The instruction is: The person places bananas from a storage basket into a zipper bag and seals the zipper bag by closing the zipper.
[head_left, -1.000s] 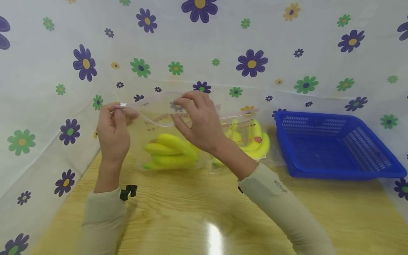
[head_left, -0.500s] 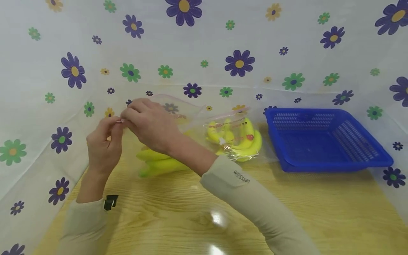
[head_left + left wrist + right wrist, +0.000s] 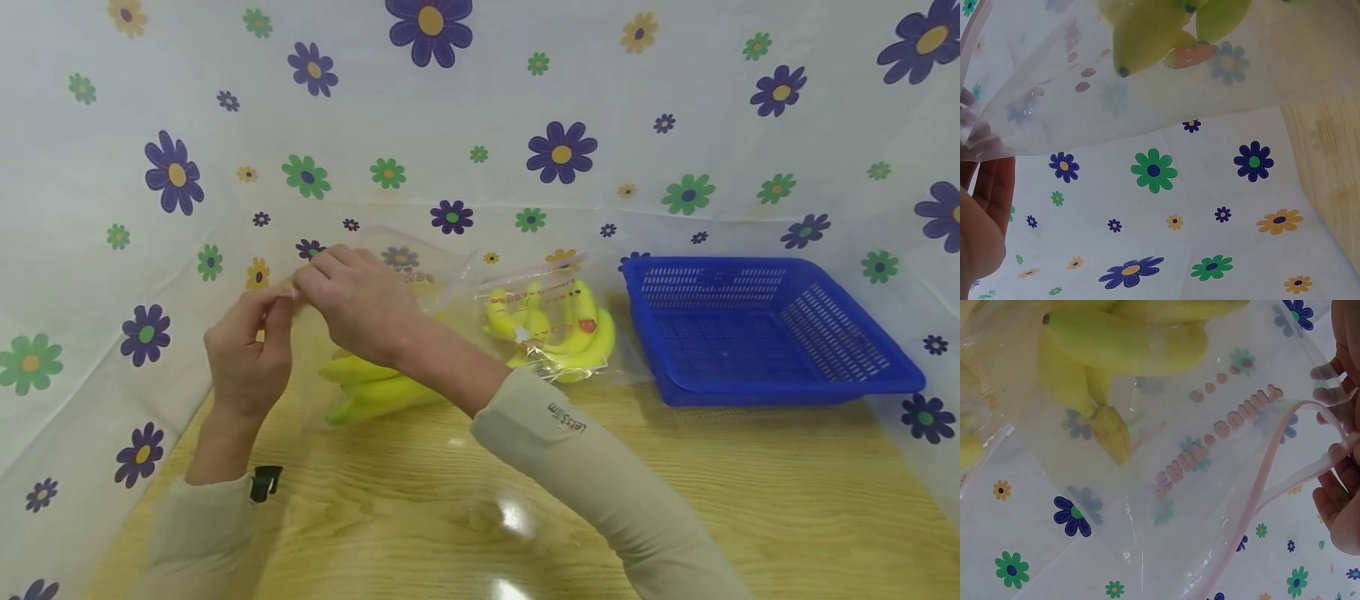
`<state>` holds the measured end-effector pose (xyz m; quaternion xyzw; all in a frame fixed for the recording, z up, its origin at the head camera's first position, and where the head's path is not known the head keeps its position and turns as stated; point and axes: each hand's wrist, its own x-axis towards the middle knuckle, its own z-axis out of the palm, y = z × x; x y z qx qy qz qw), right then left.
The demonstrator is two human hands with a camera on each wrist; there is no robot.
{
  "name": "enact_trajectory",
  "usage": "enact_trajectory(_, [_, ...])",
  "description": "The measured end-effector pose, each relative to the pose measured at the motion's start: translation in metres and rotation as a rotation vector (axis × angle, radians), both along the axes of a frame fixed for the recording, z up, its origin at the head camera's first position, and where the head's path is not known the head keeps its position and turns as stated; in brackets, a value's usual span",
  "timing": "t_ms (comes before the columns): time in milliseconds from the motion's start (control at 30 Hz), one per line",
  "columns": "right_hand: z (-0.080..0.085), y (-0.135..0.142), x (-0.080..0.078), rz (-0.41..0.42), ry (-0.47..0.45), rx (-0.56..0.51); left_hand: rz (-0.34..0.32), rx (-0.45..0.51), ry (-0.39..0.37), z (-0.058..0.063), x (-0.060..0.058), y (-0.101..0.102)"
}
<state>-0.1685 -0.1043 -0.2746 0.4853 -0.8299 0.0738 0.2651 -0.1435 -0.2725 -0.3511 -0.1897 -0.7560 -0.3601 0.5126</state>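
Observation:
A clear zip bag (image 3: 435, 271) with a pink-edged mouth holds a bunch of bananas (image 3: 367, 390). At the bag's top left corner my left hand (image 3: 251, 350) pinches the edge between thumb and index finger. My right hand (image 3: 367, 304) meets it there, its fingertips pinching the same closure and its back hiding part of the bag. In the right wrist view, the bag's pink closure (image 3: 1266, 469) bows apart away from the fingers, and red printed letters show on the film. The left wrist view has the bananas (image 3: 1154, 37) low in the bag.
Right of my hands lies a second clear bag (image 3: 525, 292) with bananas (image 3: 577, 342) in it. A blue plastic basket (image 3: 750, 333) stands farther right on the wood-grain table (image 3: 420, 508). A flower-print sheet (image 3: 480, 100) hangs behind and at the sides.
My right hand has moved left from the middle of the bag's mouth to the corner by my left hand. The head view has shifted slightly; over the last half second the hands barely move.

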Motion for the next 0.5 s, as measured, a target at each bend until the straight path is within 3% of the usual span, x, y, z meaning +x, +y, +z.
enact_trajectory(500, [-0.004,0.002,-0.002,0.004,0.020,0.014,0.100,0.086,0.092,-0.005,-0.002,0.013])
